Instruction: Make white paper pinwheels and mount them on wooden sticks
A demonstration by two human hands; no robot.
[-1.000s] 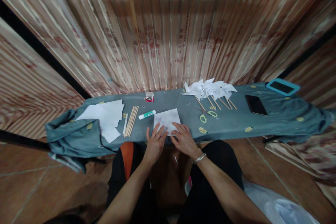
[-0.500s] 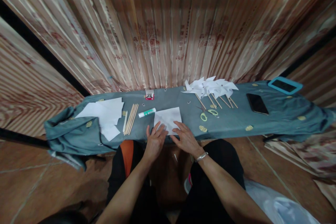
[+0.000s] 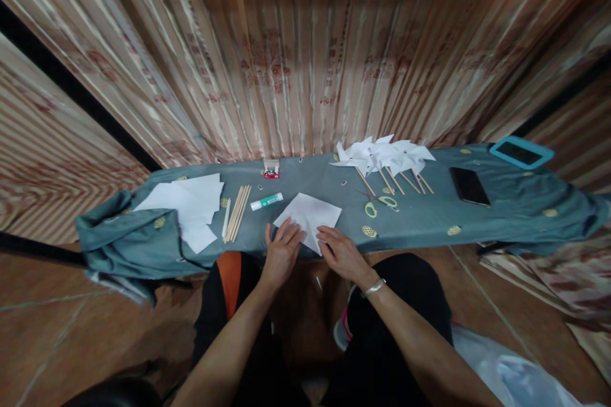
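A white sheet of paper (image 3: pixel 309 211) lies at the table's front edge between my hands, one corner pointing away from me. The fingers of my left hand (image 3: pixel 282 251) are spread, with the tips resting on the paper's left lower side. On the other side, my right hand (image 3: pixel 344 255) touches the right lower edge with outstretched fingers, thumb apart. Just left of the paper is a green and white glue stick (image 3: pixel 266 201). Scissors (image 3: pixel 379 205) with green handles lie open to the right.
Further left are wooden sticks (image 3: pixel 237 215), a white rolled stick (image 3: pixel 226 219) and more white paper (image 3: pixel 198 197). A small red box (image 3: pixel 272 170) stands behind. Several paper pinwheels (image 3: pixel 382 156), a black phone (image 3: pixel 470 186) and a blue-framed device (image 3: pixel 522 152) lie rightward on the cloth-covered table (image 3: pixel 420 226).
The paper has turned from lying square to me to a diamond position. My right hand has shifted slightly right and toward me, while my left hand stays at the paper's left side.
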